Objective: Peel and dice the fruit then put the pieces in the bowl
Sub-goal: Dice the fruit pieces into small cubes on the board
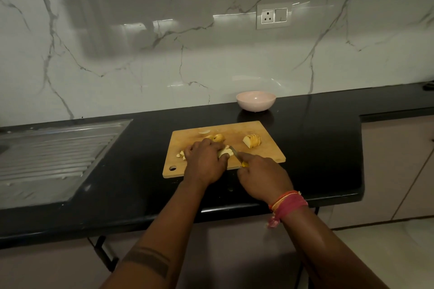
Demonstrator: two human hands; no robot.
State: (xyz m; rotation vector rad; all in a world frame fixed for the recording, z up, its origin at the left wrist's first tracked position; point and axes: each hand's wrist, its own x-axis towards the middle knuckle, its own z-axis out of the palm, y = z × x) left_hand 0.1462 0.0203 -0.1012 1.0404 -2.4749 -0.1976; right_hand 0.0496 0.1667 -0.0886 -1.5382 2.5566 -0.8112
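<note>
A wooden cutting board lies on the black counter. My left hand holds down a pale fruit piece near the board's front middle, fingers curled over it. My right hand grips a yellow-handled knife whose blade touches that piece on its right side. A sliced fruit wedge sits at the board's right. Another chunk and a thin slice lie behind my left hand. Small cut bits lie left of it. A pink bowl stands behind the board, with nothing visible inside.
A steel sink drainboard is set into the counter on the left. The black counter ends in a corner at the right, with pale cabinets beyond. A wall socket is on the marble backsplash.
</note>
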